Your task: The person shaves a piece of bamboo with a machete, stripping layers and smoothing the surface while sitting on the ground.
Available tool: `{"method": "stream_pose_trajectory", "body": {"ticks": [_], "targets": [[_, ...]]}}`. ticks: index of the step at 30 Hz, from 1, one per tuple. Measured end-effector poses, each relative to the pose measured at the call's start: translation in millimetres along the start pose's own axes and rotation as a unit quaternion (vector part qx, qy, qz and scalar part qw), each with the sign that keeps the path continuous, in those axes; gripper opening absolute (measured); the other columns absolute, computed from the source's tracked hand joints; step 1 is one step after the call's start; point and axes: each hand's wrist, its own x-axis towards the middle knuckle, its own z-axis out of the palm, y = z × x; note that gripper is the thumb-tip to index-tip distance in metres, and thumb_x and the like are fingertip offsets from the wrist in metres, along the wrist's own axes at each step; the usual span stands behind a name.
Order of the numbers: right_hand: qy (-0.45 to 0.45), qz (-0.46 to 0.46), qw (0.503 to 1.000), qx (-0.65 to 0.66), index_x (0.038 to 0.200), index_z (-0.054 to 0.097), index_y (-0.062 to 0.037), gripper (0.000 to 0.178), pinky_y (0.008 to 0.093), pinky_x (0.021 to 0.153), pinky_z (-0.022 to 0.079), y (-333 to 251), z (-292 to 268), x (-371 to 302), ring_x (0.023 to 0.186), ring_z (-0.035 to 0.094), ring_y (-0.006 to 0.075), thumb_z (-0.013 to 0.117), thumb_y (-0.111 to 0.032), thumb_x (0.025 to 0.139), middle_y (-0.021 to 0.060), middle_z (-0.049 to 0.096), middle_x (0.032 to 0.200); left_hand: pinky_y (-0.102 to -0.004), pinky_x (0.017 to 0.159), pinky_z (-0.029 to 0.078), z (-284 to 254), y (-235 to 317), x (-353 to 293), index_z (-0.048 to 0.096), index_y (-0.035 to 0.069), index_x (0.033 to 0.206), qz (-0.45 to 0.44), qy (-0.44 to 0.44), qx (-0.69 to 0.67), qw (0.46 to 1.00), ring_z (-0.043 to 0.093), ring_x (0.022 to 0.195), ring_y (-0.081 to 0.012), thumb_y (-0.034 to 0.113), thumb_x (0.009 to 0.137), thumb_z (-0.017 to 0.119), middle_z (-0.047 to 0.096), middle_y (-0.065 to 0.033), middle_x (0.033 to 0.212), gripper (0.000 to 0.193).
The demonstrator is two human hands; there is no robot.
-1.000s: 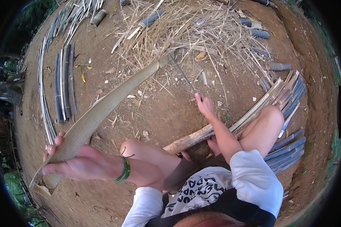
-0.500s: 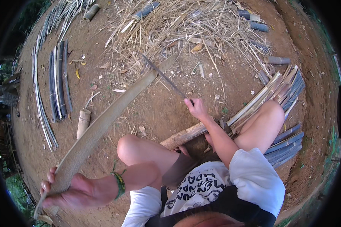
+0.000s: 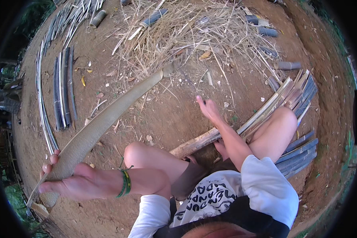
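My left hand (image 3: 81, 183) is wrapped around the near end of a long split bamboo piece (image 3: 109, 113), pale and curved across its width. The piece slants up and away to the right. At its far end a node and a short section beyond it show. Gripped in my right hand (image 3: 210, 109) is a long knife with a thin dark blade (image 3: 191, 82). Motion blurs the blade, which points away toward the bamboo's far end. Whether it touches the bamboo, I cannot tell.
A log (image 3: 196, 142) lies between my legs. Split bamboo strips (image 3: 261, 107) are stacked beside my right knee, more bamboo pieces (image 3: 297, 154) behind it. Ahead is a heap of shavings (image 3: 174, 35). Dark bamboo slats (image 3: 63, 89) lie at the left, near a short bamboo tube (image 3: 98, 18).
My left hand has risen, lifting the bamboo's near end. The knife has swung to the right, off the bamboo's face, and its blade is now blurred. A short upright tube is now hidden behind the bamboo.
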Motion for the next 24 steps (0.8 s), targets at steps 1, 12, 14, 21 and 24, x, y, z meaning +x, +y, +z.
{"method": "stream_pose_trajectory", "body": {"ticks": [1, 12, 14, 21, 24], "targets": [[-0.012, -0.044, 0.999, 0.003, 0.08, 0.072, 0.0047, 0.079, 0.0513, 0.069, 0.051, -9.5, 1.8, -9.1, 0.073, 0.068, 0.0426, 0.048, -0.069, 0.093, 0.0276, 0.068, 0.074, -0.044, 0.089, 0.055, -0.2, 8.6, 0.7, 0.055, 0.005, 0.089, 0.003, 0.001, 0.002, 1.0, 0.062, 0.084, -0.028, 0.054, 0.106, 0.029, 0.059, -0.0122, 0.079, 0.059], [-0.044, -0.157, 0.986, -0.04, 0.083, 0.071, 0.0072, 0.076, 0.0486, 0.069, 0.051, -48.7, -8.9, -23.3, 0.072, 0.068, 0.042, 0.049, -0.064, 0.096, 0.0289, 0.066, 0.071, -0.0436, 0.087, 0.055, -12.9, 3.4, 3.8, 0.058, 0.005, 0.088, 0.024, 0.012, 0.021, 0.999, 0.063, 0.084, -0.0285, 0.056, 0.104, 0.033, 0.06, -0.0126, 0.078, 0.059], [0.01, -0.125, 0.992, -0.008, 0.081, 0.071, 0.0078, 0.077, 0.0492, 0.069, 0.051, -15.5, -2.0, 2.4, 0.071, 0.067, 0.0431, 0.048, -0.064, 0.096, 0.029, 0.066, 0.071, -0.0442, 0.087, 0.055, -3.3, 1.2, 3.6, 0.058, 0.005, 0.087, 0.015, -0.006, -0.003, 1.0, 0.063, 0.084, -0.0284, 0.057, 0.104, 0.035, 0.06, -0.0122, 0.079, 0.059], [-0.037, -0.153, 0.985, -0.067, 0.082, 0.073, 0.0063, 0.078, 0.0527, 0.075, 0.053, -31.5, -7.1, 10.9, 0.083, 0.068, 0.0477, 0.048, -0.067, 0.094, 0.0328, 0.068, 0.081, -0.0416, 0.088, 0.052, -5.9, 3.1, -1.8, 0.058, 0.005, 0.09, 0.017, -0.015, -0.02, 1.0, 0.062, 0.079, -0.0236, 0.057, 0.097, 0.051, 0.059, -0.0057, 0.078, 0.052], [0.007, -0.087, 0.996, -0.033, 0.089, 0.073, 0.0061, 0.079, 0.0525, 0.079, 0.052, -1.4, -9.5, 33.7, 0.09, 0.068, 0.0478, 0.048, -0.068, 0.094, 0.0343, 0.068, 0.088, -0.0418, 0.088, 0.052, 9.6, 3.5, -5.1, 0.057, 0.005, 0.089, 0.014, -0.003, -0.023, 1.0, 0.062, 0.079, -0.0236, 0.056, 0.098, 0.05, 0.058, -0.006, 0.077, 0.053]]}}
